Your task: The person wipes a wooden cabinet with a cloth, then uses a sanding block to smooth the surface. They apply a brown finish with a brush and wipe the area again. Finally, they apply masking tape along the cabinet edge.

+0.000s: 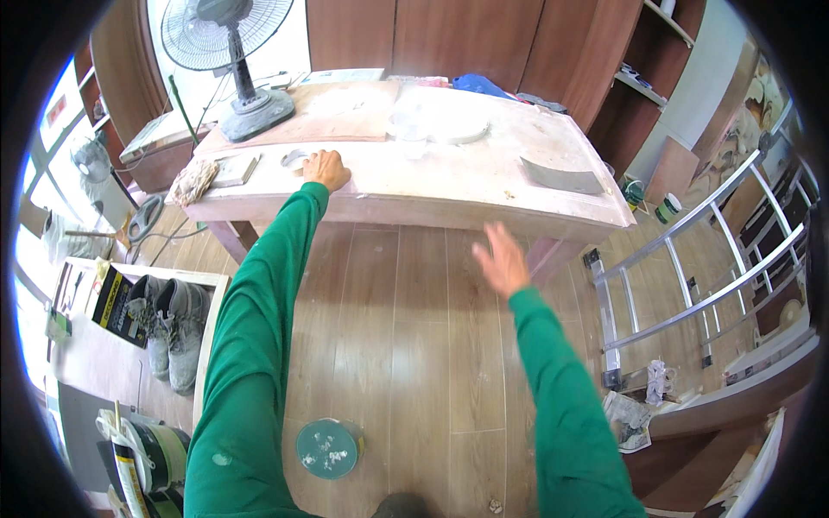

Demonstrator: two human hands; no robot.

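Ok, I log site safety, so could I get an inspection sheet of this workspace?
Surface: pale wooden table, whitish patches on top.
Work items: grey ring-shaped roll beside the left hand; thin grey rectangular sheet near the table's right end.
Clutter: crumpled beige cloth on the table; grey lace-up shoes at left; round teal tub with white bits on top, on the floor.
Hands: left at the table's front edge, its grip hidden; right hand open, apart from the table in this view.
Cables: thin dark cable left of the table; its ends are unclear.
Surroundings: grey fan on the table; silver metal ladder at right; brown wood panels behind.
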